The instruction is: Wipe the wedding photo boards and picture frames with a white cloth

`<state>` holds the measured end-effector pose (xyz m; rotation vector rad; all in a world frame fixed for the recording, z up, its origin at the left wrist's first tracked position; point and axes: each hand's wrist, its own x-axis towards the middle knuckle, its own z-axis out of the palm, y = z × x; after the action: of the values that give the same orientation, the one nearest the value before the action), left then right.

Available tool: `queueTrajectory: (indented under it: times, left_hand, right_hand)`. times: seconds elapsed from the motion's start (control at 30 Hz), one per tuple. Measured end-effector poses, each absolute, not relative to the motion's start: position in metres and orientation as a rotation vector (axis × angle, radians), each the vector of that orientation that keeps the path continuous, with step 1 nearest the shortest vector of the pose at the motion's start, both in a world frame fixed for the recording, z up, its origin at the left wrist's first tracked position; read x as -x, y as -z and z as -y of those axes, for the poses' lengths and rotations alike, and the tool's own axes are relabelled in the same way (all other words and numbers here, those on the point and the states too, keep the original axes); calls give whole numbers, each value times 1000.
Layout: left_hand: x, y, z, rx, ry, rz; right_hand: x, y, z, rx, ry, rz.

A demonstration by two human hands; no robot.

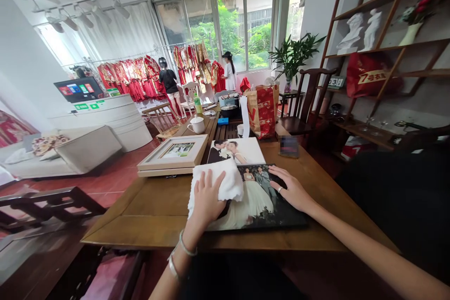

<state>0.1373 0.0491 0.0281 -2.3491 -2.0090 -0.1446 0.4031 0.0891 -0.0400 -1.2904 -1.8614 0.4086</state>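
Note:
My left hand [207, 199] grips a folded white cloth [231, 179] from above, its fingers curved over it and the thumb apart. The cloth lies over the left part of a dark photo panel [288, 218] showing a couple in wedding clothes. At the panel's upper right edge rests my right hand [290, 187], open, fingers stretched out and a ring on one. Behind the panel, a second, lighter wedding photo [251, 147] is partly covered by the cloth and the first panel. Left of these, pale wooden picture frames [147, 165] lie stacked.
On the wooden table [140, 215] stand a white teapot [197, 124], a blue box [222, 121], a red-and-tan paper bag [262, 111] and a small dark object [288, 146]. Chairs stand around it. Two people stand by racks of red garments [130, 77] at the back.

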Motion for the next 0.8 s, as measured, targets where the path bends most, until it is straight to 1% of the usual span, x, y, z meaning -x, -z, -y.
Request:
queueTrajectory:
  times: [0.1,0.33,0.43,0.57,0.8]
  left_hand:
    - [-131,-25,-41,2339,146,1990]
    - [-117,-16,31,2275,12,2032]
    - [-119,-19,45,2260,-81,2064]
    - [-126,-30,27,2303,-156,2095]
    - [-143,-41,-49,2267,-117,1995]
  right_hand:
    - [-403,41,-91,1285,-411,1857]
    - [-402,41,-92,1275,-412,1853]
    - [-402,42,-92,1270,-408,1844]
    - [-403,42,-92,1256,-418,1848]
    - [-404,41,-90,1259,-442,1847]
